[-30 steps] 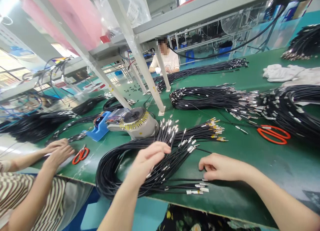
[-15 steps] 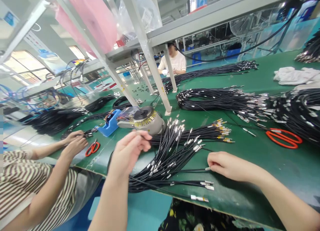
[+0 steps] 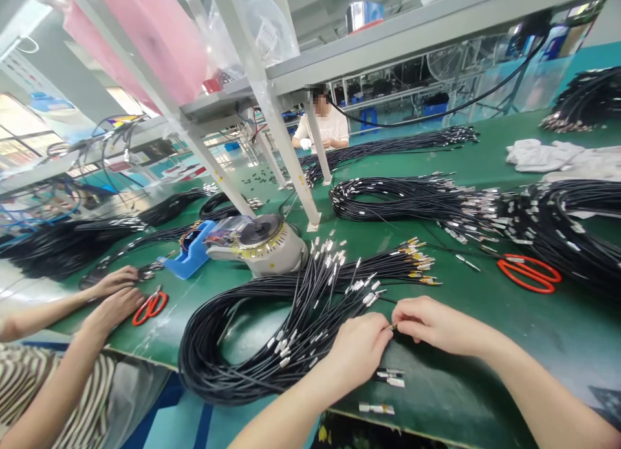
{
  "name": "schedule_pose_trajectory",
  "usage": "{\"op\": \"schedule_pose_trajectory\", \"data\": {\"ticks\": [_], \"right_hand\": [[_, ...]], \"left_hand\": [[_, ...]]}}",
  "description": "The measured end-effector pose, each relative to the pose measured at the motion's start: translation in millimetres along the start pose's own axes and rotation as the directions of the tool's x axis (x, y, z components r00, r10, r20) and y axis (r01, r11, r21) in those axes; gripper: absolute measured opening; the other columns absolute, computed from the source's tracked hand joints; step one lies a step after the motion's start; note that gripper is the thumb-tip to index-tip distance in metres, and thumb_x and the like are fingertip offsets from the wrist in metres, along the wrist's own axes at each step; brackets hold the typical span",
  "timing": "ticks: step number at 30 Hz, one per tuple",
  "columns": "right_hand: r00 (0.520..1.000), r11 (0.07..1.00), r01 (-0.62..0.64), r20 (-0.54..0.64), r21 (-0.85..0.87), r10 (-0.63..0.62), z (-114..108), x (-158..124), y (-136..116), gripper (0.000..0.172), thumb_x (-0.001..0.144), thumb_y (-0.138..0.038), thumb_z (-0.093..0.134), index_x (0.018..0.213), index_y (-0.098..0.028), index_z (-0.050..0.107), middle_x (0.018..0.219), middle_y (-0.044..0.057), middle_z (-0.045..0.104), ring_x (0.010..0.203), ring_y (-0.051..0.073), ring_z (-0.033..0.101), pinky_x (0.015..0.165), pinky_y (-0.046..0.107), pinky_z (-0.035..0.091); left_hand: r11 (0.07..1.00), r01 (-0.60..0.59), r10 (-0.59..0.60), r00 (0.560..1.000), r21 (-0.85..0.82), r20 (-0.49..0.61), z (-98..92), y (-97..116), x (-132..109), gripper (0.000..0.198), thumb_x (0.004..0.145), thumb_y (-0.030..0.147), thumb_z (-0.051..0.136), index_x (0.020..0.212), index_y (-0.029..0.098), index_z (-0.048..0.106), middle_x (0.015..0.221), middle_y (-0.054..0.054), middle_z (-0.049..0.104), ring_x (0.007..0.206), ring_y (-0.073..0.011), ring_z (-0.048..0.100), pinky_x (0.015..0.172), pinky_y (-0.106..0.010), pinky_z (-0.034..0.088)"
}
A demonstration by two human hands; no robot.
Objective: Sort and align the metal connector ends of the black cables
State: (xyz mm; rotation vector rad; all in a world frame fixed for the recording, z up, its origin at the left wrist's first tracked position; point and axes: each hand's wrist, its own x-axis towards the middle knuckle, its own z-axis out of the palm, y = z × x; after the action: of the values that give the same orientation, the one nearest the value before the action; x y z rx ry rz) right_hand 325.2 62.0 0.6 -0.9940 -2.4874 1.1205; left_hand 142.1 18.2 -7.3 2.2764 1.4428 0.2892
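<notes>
At the front of the green table lies a looped bundle of black cables (image 3: 204, 345) with white-labelled ends fanned out to the right. My left hand (image 3: 359, 345) is closed above those ends, its fingertips pinching a cable end. My right hand (image 3: 434, 323) meets it fingertip to fingertip, closed on the tip of the same cable end (image 3: 392, 327). Most of that cable is hidden behind my left hand. Below my hands, several labelled cable ends (image 3: 392, 379) reach toward the table edge, and one with a white and yellow label (image 3: 376, 408) lies nearest me.
Behind the bundle stands a grey round label dispenser (image 3: 266, 242), with a blue tape holder (image 3: 189, 251) to its left. Red-handled scissors (image 3: 528, 273) lie at right, another red pair (image 3: 150, 306) by a co-worker's hands (image 3: 116, 294). More cable coils (image 3: 388, 200) and white gloves (image 3: 543, 154) sit farther back.
My left hand has come down and right from above the dispenser side to meet my right hand at the cable end. My right hand stays near the same spot. The view has shifted slightly.
</notes>
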Motion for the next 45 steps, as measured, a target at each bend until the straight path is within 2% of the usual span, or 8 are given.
{"op": "schedule_pose_trajectory", "data": {"ticks": [9, 26, 31, 35, 38, 40, 42, 45], "right_hand": [[0.995, 0.967, 0.055, 0.099, -0.248, -0.031, 7.8, 2.0, 4.2, 0.03, 0.09, -0.02, 0.034, 0.067, -0.018, 0.054, 0.067, 0.002, 0.058, 0.063, 0.016, 0.053, 0.061, 0.025, 0.04], [0.993, 0.967, 0.037, 0.119, -0.251, -0.008, 11.4, 7.2, 7.1, 0.029, 0.089, -0.019, 0.035, 0.066, -0.018, 0.052, 0.068, 0.003, 0.058, 0.064, 0.016, 0.052, 0.061, 0.024, 0.04], [0.999, 0.995, 0.003, 0.055, -0.1, 0.003, 5.6, 4.9, 3.4, 0.027, 0.088, -0.022, 0.038, 0.064, -0.018, 0.05, 0.062, -0.001, 0.053, 0.059, 0.013, 0.047, 0.057, 0.023, 0.037], [0.995, 1.0, 0.001, 0.101, -0.012, 0.0, 2.2, -2.4, -18.4, 0.02, 0.081, -0.025, 0.051, 0.063, -0.019, 0.05, 0.058, -0.004, 0.047, 0.053, 0.011, 0.042, 0.049, 0.02, 0.032], [0.974, 0.987, 0.126, 0.202, -0.096, -0.104, 13.5, -6.6, -39.5, 0.009, 0.075, -0.019, 0.057, 0.066, -0.019, 0.054, 0.062, -0.004, 0.052, 0.057, 0.011, 0.046, 0.053, 0.021, 0.033], [0.961, 0.959, 0.183, 0.248, -0.217, -0.127, 27.0, -7.1, -48.7, 0.004, 0.073, -0.016, 0.056, 0.072, -0.02, 0.058, 0.068, -0.002, 0.058, 0.06, 0.013, 0.051, 0.056, 0.023, 0.034], [0.956, 0.918, 0.203, 0.273, -0.34, -0.11, 40.3, -5.8, -52.1, 0.006, 0.074, -0.016, 0.054, 0.075, -0.019, 0.059, 0.072, 0.001, 0.062, 0.063, 0.016, 0.056, 0.057, 0.025, 0.035], [0.952, 0.875, 0.224, 0.287, -0.429, -0.103, 50.9, -2.3, -49.0, 0.013, 0.076, -0.012, 0.048, 0.072, -0.018, 0.059, 0.073, 0.004, 0.063, 0.062, 0.018, 0.058, 0.055, 0.026, 0.035]], "left_hand": [[0.999, -0.002, 0.0, 0.999, 0.042, 0.049, 15.9, -6.4, 4.5, 0.029, 0.09, 0.025, 0.034, 0.075, 0.02, 0.057, 0.075, -0.001, 0.065, 0.07, -0.0171, 0.059, 0.062, -0.025, 0.038], [0.999, -0.003, 0.003, 1.0, 0.038, 0.007, 22.7, -6.3, 8.3, 0.03, 0.09, 0.025, 0.034, 0.073, 0.019, 0.058, 0.073, -0.001, 0.064, 0.066, -0.0162, 0.058, 0.059, -0.025, 0.038], [0.979, -0.045, 0.025, 0.994, -0.2, -0.103, -6.1, -8.5, 8.5, 0.026, 0.088, 0.026, 0.042, 0.074, 0.02, 0.063, 0.074, -0.001, 0.065, 0.07, -0.0157, 0.058, 0.065, -0.026, 0.042], [0.892, -0.152, -0.076, 0.877, -0.425, -0.474, -65.5, -27.4, 0.4, 0.016, 0.082, 0.026, 0.054, 0.075, 0.019, 0.066, 0.082, -0.003, 0.065, 0.082, -0.0167, 0.058, 0.078, -0.028, 0.043], [0.765, -0.175, -0.334, 0.715, -0.62, -0.614, -98.2, -46.1, -8.1, 0.014, 0.079, 0.028, 0.057, 0.08, 0.017, 0.066, 0.06, 0.002, 0.056, 0.053, -0.0094, 0.051, 0.052, -0.021, 0.04], [0.691, -0.194, -0.434, 0.659, -0.696, -0.614, -103.7, -54.3, -10.7, 0.018, 0.08, 0.031, 0.056, 0.083, 0.015, 0.064, 0.047, 0.007, 0.042, 0.037, -0.0053, 0.037, 0.038, -0.018, 0.029], [0.676, -0.189, -0.453, 0.657, -0.713, -0.603, -97.3, -56.4, -10.3, 0.021, 0.08, 0.031, 0.054, 0.088, 0.014, 0.062, 0.05, 0.007, 0.043, 0.035, -0.0046, 0.036, 0.036, -0.018, 0.029], [0.729, -0.13, -0.388, 0.731, -0.673, -0.561, -76.5, -47.2, -10.9, 0.042, 0.077, 0.023, 0.055, 0.117, 0.017, 0.047, 0.096, -0.006, 0.056, 0.056, -0.0077, 0.054, 0.05, -0.02, 0.044]]}}
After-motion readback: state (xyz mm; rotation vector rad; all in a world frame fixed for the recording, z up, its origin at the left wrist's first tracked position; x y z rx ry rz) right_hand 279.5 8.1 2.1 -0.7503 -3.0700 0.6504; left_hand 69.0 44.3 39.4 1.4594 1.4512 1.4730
